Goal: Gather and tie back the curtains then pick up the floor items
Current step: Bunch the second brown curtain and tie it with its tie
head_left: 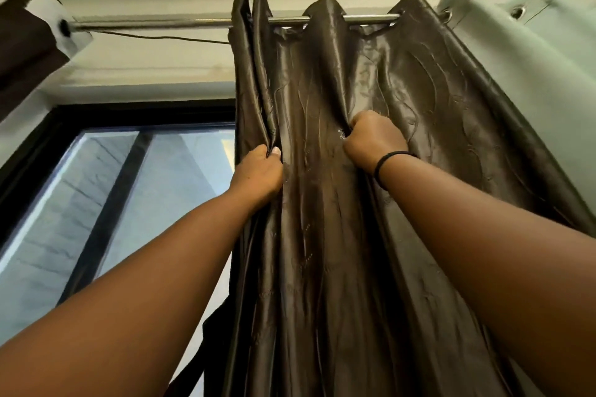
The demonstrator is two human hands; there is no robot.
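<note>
Presently, brown curtain (325, 171) on rod (180, 22): left hand (258, 171) pinches its bunched edge, right hand (374, 138) grips a fold, evidently to gather pleats.

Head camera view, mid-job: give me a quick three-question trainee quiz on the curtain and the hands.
1. True or false: the left hand pinches the brown curtain at its left edge.
2. What hangs on the rod to the right of the brown curtain? A) pale green curtain B) towel C) nothing
3. What does the right hand wear at the wrist?

Key: 1 true; 2 A; 3 a black band.
</note>
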